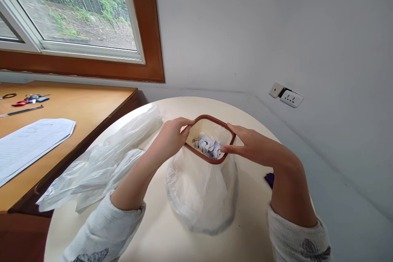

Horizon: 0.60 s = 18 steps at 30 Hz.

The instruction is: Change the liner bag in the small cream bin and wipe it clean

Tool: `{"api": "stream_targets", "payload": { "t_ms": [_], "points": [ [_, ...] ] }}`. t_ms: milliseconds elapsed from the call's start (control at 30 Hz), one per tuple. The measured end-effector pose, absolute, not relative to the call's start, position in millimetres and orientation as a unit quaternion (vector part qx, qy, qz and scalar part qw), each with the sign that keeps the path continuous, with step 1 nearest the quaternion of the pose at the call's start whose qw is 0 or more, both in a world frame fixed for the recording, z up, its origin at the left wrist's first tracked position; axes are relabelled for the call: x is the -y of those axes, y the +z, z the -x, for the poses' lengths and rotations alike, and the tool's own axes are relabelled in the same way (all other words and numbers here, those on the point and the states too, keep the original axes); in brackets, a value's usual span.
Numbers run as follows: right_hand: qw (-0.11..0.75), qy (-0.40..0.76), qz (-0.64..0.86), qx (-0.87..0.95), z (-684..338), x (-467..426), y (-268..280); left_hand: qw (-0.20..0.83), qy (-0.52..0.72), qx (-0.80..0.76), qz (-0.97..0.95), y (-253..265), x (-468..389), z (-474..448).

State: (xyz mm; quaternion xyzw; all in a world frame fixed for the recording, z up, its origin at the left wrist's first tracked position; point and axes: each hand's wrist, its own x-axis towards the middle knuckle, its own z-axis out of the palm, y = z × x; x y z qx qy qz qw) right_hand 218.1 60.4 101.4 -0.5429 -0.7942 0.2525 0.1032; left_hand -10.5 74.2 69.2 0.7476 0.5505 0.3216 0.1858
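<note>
Bin [200,154] in head view: brown rim, on/over round table [147,233] approx mid, opening facing wearer, white paper scraps [208,145] inside. L hand [173,136] pinches rim's L corner, thumb + fingers; R hand [250,143] grasps R corner, thumb at near edge, fingers over far side. Translucent bag [201,198] bulges below rim twd wearer; can't tell how bin body sits re: bag. Loose plastic sheeting [123,143] on table's L side. Purple item [269,179] near R wrist, partly hidden. Desk [92,98] far L w/ papers [33,143].
</note>
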Motion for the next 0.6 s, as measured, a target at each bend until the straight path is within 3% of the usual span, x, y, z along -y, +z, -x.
{"api": "stream_targets", "payload": {
  "t_ms": [600],
  "points": [
    [0.147, 0.275, 0.508, 0.803, -235.1, -71.7, 99.3, 0.228, 0.305, -0.548, -0.745, 71.0, -71.3, 11.6]
  ]
}}
